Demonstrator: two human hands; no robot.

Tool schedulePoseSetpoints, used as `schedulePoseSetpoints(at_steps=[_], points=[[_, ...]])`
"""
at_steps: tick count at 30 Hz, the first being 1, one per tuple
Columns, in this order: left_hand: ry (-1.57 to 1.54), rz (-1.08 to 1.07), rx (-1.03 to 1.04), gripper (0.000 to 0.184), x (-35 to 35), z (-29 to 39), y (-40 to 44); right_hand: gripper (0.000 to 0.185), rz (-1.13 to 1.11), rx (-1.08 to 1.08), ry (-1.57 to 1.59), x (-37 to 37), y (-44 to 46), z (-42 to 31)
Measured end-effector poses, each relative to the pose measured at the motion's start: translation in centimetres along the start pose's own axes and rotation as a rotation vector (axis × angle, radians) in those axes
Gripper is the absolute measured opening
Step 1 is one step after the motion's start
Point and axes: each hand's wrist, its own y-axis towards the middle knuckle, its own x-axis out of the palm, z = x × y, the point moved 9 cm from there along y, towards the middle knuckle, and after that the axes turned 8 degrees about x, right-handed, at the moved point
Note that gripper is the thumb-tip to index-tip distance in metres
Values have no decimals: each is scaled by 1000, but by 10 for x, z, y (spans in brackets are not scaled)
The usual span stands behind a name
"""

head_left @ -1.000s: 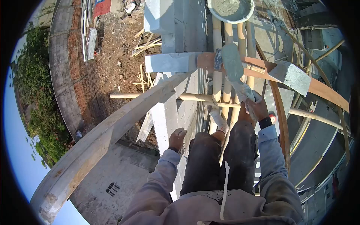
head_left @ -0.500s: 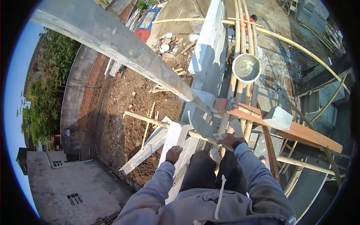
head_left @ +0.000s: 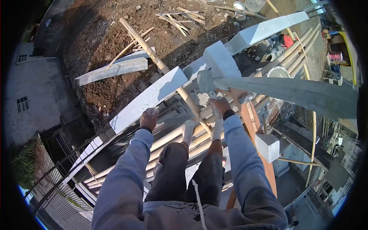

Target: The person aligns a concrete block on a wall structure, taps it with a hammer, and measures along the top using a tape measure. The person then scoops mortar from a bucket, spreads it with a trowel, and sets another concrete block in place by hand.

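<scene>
My right hand [head_left: 219, 105] is closed around the handle of a trowel [head_left: 206, 81], whose grey, mortar-smeared blade points away from me beside a white block [head_left: 221, 60]. My fingers hide most of the handle. To the left, my left hand [head_left: 149, 119] has its fingers curled together near a long white block wall [head_left: 153, 92]; something pale may be at the fingertips, too small to make out. A bamboo pole [head_left: 186, 99] crosses the wall between my hands. Beneath them, my feet [head_left: 188, 132] are among bamboo poles.
A grey concrete column [head_left: 283, 92] slants in from the right, partly in front of a mortar bucket [head_left: 279, 72]. A brown plank [head_left: 251, 122] bears a white block piece [head_left: 267, 147]. Bare earth [head_left: 99, 50] lies far below the wall. A person in red [head_left: 286, 41] is beyond the bucket.
My view has turned, so the wall now runs diagonally and the column lies to the right. Both hands are stretched further forward. The trowel stays in my right hand.
</scene>
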Motion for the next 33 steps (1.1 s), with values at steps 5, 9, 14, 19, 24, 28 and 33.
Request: schedulePoseSetpoints(at_steps=[5,9,14,19,24,28,33], points=[[216,146,118,45,1,15,61,56,139,-93,-268,-1,56,-65],[287,199,139,53,26,8,103,58,228,-293,-652,10,151,-75],[389,153,-89,70,31,34,102,59,233,-257,-607,20,147,-54],[412,125,-95,71,25,40,99,59,179,-102,-467,19,90,-70],[436,97,-102,68,26,39,104,59,171,-73,-468,22,97,-59],[426,124,-97,67,25,40,102,59,194,-185,-644,28,93,-62],[434,137,-106,66,24,41,99,59,198,-325,-558,30,64,-64]])
